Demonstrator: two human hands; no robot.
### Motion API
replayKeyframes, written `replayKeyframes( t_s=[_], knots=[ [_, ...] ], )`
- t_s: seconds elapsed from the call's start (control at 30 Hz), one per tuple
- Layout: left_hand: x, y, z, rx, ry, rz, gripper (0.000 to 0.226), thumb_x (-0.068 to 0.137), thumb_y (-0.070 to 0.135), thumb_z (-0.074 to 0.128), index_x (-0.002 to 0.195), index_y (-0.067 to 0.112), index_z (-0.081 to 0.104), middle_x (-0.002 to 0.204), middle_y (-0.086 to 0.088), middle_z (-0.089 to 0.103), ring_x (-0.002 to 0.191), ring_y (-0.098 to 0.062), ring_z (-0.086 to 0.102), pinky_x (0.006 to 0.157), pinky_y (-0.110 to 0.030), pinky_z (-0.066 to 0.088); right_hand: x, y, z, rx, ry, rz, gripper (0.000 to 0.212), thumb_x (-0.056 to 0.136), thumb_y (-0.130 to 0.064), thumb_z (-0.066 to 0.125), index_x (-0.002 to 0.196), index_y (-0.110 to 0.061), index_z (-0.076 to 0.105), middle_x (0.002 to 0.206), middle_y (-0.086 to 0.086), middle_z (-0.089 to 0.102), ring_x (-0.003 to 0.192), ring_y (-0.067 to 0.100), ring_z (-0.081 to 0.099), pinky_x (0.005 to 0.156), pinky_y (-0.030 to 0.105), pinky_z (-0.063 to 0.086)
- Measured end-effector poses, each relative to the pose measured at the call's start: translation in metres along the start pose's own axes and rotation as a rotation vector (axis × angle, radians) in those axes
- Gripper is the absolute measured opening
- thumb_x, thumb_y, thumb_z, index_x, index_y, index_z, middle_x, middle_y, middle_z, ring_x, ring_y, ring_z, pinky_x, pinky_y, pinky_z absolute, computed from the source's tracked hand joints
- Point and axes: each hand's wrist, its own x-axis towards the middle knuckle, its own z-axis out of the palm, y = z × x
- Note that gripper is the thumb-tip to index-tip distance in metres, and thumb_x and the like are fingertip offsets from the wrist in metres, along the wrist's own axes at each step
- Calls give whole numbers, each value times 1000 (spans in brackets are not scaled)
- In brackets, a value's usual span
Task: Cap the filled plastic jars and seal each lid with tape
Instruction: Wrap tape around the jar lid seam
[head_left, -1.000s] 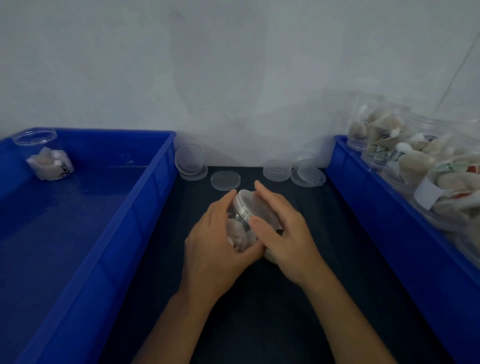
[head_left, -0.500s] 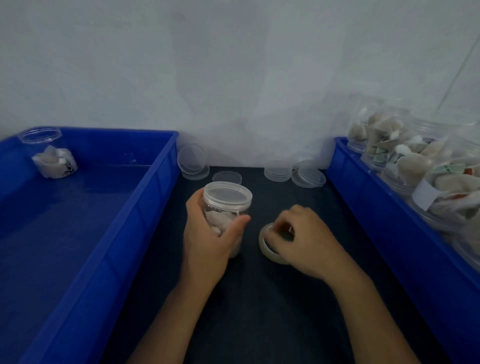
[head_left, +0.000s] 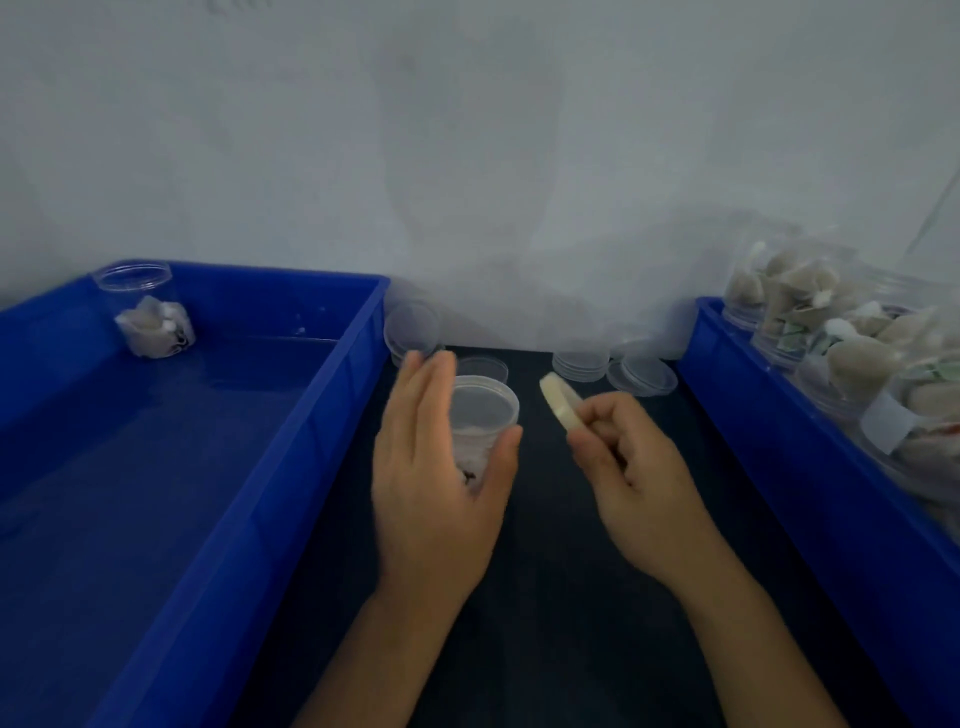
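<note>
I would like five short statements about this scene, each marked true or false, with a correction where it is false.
1. The right hand holds the roll of tape. True.
2. The jar by the left hand has no lid. False: a clear lid already sits on it.
3. The left blue bin holds one jar in its far corner. True.
4. The spare lids lie inside the right blue bin. False: they lie on the dark surface between the bins, near the wall.
5. The tape roll lies flat on the dark surface. False: it is lifted above it.
</note>
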Motion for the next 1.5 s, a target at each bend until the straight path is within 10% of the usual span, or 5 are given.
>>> replayKeyframes(
  t_s=[0.23, 0.53, 0.83, 1.0, 1.5],
  knots=[
    [1, 28, -2, -123, -4, 86, 40, 104, 41, 58, 141, 25, 54, 133, 16, 55, 126, -11, 55, 100, -36, 52, -9, -19, 20, -6, -57, -236, 15, 111, -23, 44, 119, -30, 55, 92, -9, 60, 76, 19, 59, 70, 22, 42],
    [-11, 32, 3, -74, 126, 87, 26, 95, 13, 78, 119, 2, 77, 120, -8, 77, 112, -18, 71, 94, -35, 61, -15, -17, 27, -109, -74, -142, 41, 101, -24, 52, 135, -2, 57, 121, 7, 63, 104, -3, 52, 100, 22, 43],
    [-13, 30, 2, -98, 122, 180, 21, 96, 16, 74, 110, 1, 77, 108, -9, 77, 103, -15, 72, 93, -23, 57, -8, -18, 25, -69, 11, -169, 26, 107, -19, 56, 131, -28, 51, 108, -11, 63, 95, 11, 64, 83, 17, 48],
    [0, 29, -7, -240, 12, -145, 28, 101, 30, 68, 124, 16, 70, 114, 5, 69, 103, -3, 67, 87, -10, 48, -9, -20, 23, -211, 1, -263, 22, 112, -28, 43, 131, -28, 54, 107, -22, 52, 97, 7, 56, 83, 13, 40],
    [4, 23, -12, -324, -72, -218, 14, 95, 21, 79, 109, 19, 80, 97, 16, 76, 95, -5, 74, 81, -16, 57, -8, -15, 16, -392, -5, -299, 21, 107, -20, 49, 126, -19, 59, 101, -6, 57, 91, 15, 51, 82, 33, 42]
  ],
)
